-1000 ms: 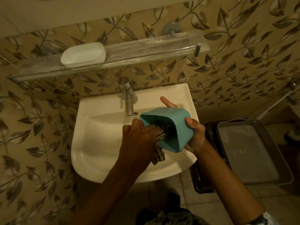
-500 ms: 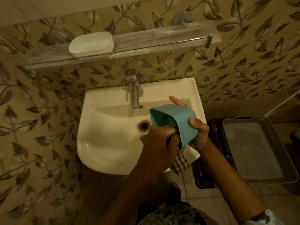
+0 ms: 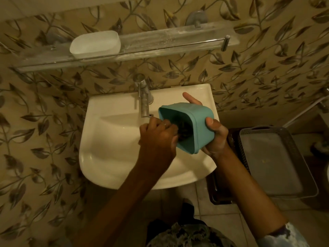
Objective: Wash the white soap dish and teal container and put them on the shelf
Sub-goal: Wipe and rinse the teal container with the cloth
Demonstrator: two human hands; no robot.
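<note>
Right hand (image 3: 216, 139) grips teal container (image 3: 197, 129); left hand (image 3: 158, 136) reaches inside.

soap dish (image 3: 94, 43) on shelf (image 3: 160, 43) | container (image 3: 188, 129) over sink (image 3: 110, 139) | basket (image 3: 274, 163) right

Both forearms are bare. The left hand (image 3: 157, 138) wears a thin ring (image 3: 165, 124) on one finger. A pale, dark-blotched sleeve (image 3: 283, 236) shows at the right elbow.
</note>
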